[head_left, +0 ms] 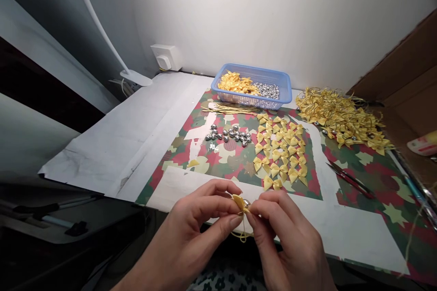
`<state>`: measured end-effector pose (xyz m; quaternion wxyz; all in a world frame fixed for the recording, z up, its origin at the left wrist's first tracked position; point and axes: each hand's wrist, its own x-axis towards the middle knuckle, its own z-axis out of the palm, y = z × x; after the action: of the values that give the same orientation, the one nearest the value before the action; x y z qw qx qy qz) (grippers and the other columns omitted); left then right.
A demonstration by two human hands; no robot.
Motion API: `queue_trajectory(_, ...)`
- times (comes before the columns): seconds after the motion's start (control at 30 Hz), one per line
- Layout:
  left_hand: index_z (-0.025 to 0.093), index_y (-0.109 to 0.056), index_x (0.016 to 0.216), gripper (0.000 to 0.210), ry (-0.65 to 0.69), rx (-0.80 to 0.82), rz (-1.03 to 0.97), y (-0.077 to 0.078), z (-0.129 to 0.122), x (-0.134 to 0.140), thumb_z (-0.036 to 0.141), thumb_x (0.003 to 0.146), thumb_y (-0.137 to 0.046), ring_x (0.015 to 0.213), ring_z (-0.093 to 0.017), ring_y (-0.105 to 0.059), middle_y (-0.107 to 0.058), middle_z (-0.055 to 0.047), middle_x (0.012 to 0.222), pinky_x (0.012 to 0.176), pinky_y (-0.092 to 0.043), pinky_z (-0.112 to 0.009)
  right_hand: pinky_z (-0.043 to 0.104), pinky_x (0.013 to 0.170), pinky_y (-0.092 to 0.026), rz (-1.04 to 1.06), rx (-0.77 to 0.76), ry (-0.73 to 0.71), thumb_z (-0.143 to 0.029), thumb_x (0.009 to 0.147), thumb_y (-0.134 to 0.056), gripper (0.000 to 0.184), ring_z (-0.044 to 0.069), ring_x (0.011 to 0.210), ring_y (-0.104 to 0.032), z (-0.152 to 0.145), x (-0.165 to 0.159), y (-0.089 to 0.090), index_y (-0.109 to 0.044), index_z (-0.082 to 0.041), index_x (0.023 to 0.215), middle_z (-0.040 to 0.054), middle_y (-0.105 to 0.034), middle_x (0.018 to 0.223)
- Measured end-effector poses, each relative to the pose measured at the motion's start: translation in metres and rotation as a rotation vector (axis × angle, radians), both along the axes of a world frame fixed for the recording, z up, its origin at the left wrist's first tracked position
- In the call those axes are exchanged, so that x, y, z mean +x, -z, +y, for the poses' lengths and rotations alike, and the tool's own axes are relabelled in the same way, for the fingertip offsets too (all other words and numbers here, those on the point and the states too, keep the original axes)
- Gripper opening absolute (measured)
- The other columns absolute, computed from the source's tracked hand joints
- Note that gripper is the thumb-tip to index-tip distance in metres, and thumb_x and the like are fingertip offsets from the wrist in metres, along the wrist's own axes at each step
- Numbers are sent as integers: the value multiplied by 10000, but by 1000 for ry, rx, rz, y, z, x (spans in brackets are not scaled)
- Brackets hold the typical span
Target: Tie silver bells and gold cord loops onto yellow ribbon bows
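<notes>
Both hands meet over the near edge of the table. My left hand (208,218) pinches a yellow ribbon bow (240,202) between thumb and fingers. From the other side, my right hand (283,232) has thumb and forefinger closed at the same bow. A silver bell (246,202) shows between the fingertips, against the bow. Below them hangs a thin yellow cord (243,236) in a loop; which fingers grip it is hidden. Beyond the hands lie rows of yellow bows (280,150) and a scatter of silver bells (234,134).
A blue basket (252,69) at the back holds yellow bows and silver bells. Gold cords (232,109) lie before it. At right are a heap of finished-looking bows with cords (341,116), scissors (351,181) and a cardboard box (403,59). A lamp base (136,77) stands far left.
</notes>
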<state>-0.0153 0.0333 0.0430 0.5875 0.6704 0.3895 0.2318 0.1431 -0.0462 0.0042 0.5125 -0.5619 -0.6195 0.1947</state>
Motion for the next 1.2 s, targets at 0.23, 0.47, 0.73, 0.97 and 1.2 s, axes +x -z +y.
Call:
queue_trajectory(0.23,290,-758,878,269,-192,344,33,2,-16,-4,34,831,-692,999,-150,-707,-702,19,1067,810,-566,-135,184,697,-447,31,3,93,-40,954,-513,168,97,776,-542,1,-3,-6,-600,-178,910,9,-550,871)
queue_trajectory(0.47,272,-779,884,205,-156,170,18,-2,-13,-1,93,849,-685,920,-166,-733,-704,-12,1063,735,-594,-153,181,729,-467,21,19,90,-27,948,-509,178,99,779,-562,-1,-4,-6,-599,-180,927,11,-558,876)
queue_trajectory(0.73,235,-786,898,181,-77,-19,-13,-4,-8,2,216,945,-612,993,-218,-703,-669,-55,1064,787,-583,-231,173,729,-470,6,28,67,-21,954,-499,185,94,776,-553,-2,-5,-2,-601,-174,948,14,-542,893)
queue_trajectory(0.97,215,-738,828,207,-50,133,-2,0,-9,1,127,932,-582,890,-179,-689,-673,-43,990,733,-569,-224,194,729,-488,-84,68,41,-2,949,-482,206,115,787,-567,-2,-3,0,-583,-174,1000,33,-548,924)
queue_trajectory(1.2,231,-682,1021,347,22,636,71,7,-17,-8,-50,908,-513,1006,-140,-668,-642,-33,1162,859,-536,-189,237,616,-518,-315,69,-33,3,928,-433,223,148,674,-585,1,6,1,-550,-182,973,37,-530,849)
